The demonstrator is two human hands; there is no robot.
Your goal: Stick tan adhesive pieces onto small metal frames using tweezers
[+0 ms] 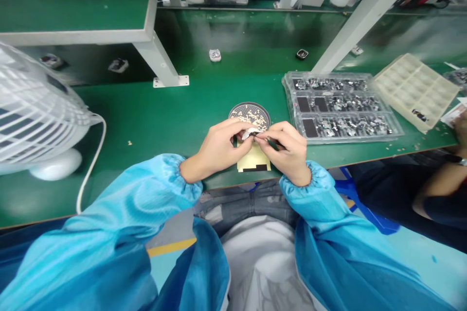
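My left hand [224,146] is closed around the edge of a small white-and-black device part [251,132], which looks like a watch-sized casing. My right hand [286,148] meets it from the other side, thumb and forefinger pinched on a thin dark tool [273,144] that looks like tweezers; its tip is hidden by the fingers. Just behind both hands, a round dark perforated dish [233,112] holds many tiny pale pieces. Under the hands lies a yellow pad [251,159] with black strips at its front edge.
A clear compartment tray [345,142] of small metal parts stands to the right, beside a cream divided tray [412,77]. A white fan [40,112] and its cord occupy the left. Small casings [215,55] sit along the back; shelf posts [160,58] rise there. A co-worker's arm [438,175] is at right.
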